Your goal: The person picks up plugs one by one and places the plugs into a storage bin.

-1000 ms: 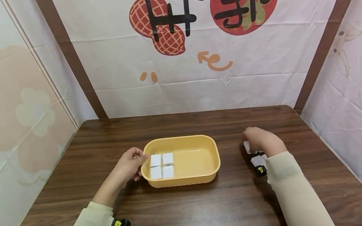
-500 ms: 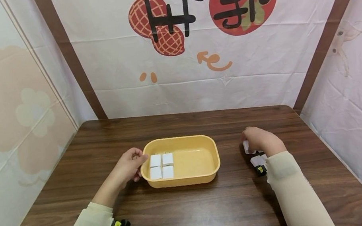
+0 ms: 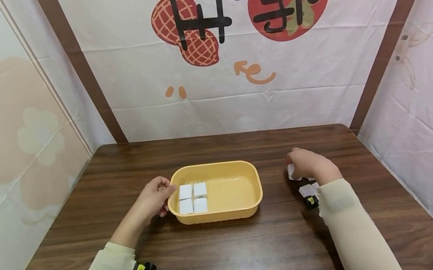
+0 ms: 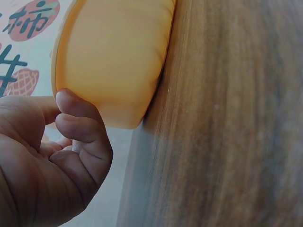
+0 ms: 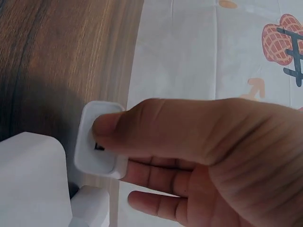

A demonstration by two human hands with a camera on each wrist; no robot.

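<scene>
Left hand (image 3: 151,200), left of centre in the head view, pinches the left rim of the yellow tray (image 3: 233,193); four white plug adapters (image 3: 200,204) sit two by two in its left half. Right hand (image 3: 312,167), right of centre, holds a white block (image 5: 87,162), apparently another adapter, between thumb and fingers, more white pieces (image 5: 32,179) lying beside it.

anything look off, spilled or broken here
Nothing on the table looks spilled or broken: four white chargers sit in a neat block inside the yellow tray. One oddity: the printed lettering on the back cloth runs sideways, as if it were hung turned.
</scene>
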